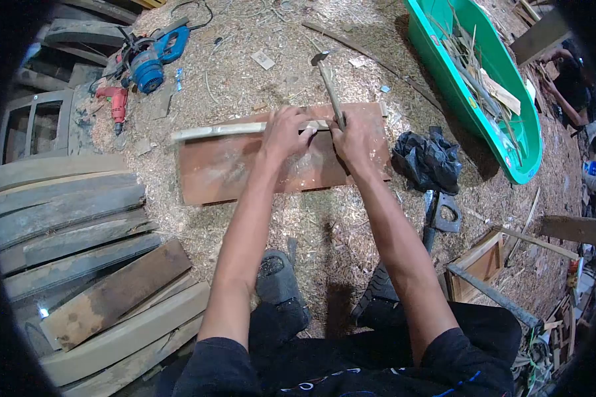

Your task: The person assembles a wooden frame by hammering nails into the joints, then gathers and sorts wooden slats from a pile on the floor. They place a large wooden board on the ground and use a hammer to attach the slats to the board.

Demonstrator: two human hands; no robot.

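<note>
A reddish-brown board (218,169) lies flat on the shavings in front of me. Along its far edge runs a pale wooden strip (222,130), its left end sticking out past the board. My left hand (287,132) is closed over the strip near its middle, thumb toward the right. Just to the right, my right hand (352,140) grips the lower handle of a hammer (331,89), whose dark head points away from me. The right fingertips are close to the strip's right part; whether they touch it is hard to make out.
A blue power saw (147,71) and red drill (116,106) lie at the left, above stacked curved timbers (79,205). At the right are a green tub (437,56) with wood scraps, a black plastic bag (430,159), a handsaw (446,215) and a wooden frame (477,264).
</note>
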